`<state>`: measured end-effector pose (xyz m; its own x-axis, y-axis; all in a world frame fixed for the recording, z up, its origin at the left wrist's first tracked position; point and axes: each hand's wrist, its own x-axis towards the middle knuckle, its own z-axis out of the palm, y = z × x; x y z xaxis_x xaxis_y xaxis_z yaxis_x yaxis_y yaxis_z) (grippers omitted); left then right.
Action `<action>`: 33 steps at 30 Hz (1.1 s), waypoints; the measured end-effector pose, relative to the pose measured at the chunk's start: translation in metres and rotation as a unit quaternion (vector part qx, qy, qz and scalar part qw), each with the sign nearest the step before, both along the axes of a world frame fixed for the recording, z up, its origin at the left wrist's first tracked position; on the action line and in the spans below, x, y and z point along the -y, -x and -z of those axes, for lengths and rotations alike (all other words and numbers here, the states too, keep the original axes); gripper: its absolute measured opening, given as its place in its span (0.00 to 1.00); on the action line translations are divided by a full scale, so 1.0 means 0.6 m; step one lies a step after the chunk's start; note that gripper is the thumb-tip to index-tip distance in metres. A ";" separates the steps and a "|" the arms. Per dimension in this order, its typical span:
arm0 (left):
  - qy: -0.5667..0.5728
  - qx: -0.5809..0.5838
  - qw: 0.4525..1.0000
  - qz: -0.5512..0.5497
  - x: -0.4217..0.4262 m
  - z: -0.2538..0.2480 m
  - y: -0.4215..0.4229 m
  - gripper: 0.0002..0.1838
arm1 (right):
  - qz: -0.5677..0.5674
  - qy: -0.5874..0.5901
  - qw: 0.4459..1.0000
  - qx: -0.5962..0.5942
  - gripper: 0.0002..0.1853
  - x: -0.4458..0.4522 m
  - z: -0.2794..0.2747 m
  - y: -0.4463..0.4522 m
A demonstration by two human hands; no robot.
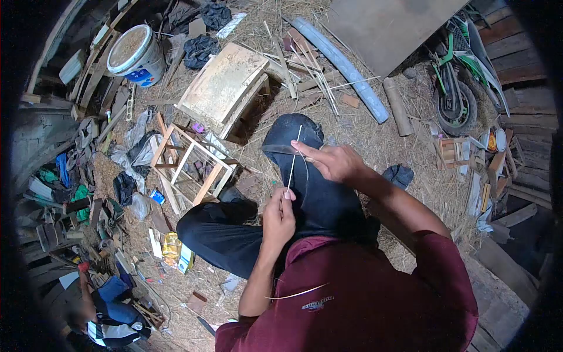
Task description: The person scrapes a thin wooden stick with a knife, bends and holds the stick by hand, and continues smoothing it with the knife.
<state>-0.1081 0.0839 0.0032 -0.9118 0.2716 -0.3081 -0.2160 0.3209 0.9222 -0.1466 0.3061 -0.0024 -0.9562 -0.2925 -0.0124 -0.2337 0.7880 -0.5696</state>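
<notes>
"Maroon shirt (363,293) is seen nearest. What is held?"

"Left hand (278,220): thin strip (291,176) pinched over the leg (328,202). Right hand (335,163): knife (277,149) gripped across it."

"Step?"

"Shaving, presumably; controlled blade strokes are required next."

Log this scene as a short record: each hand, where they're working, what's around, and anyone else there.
left hand: pinches a thin stick near its lower end
right hand: holds a knife, blade crossing the stick
work spot: above the dark trousers
nearby: wooden frame, bucket, motorbike
other person: lower left, partly visible
</notes>
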 end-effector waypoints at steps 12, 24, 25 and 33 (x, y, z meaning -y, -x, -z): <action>-0.031 0.044 0.998 -0.016 0.058 -0.005 -0.064 0.11 | 0.074 0.022 0.997 -0.022 0.29 -0.011 0.008 0.024; 0.112 -0.187 0.976 0.028 -0.066 -0.001 0.097 0.05 | -0.031 0.020 0.999 0.019 0.32 -0.011 -0.014 0.016; 0.107 -0.189 0.976 0.035 -0.065 0.002 0.095 0.05 | -0.019 0.008 0.999 0.026 0.32 -0.014 -0.014 0.018; 0.097 -0.185 0.977 0.031 -0.012 0.004 0.020 0.05 | 0.012 -0.015 0.998 0.056 0.31 -0.011 -0.028 0.025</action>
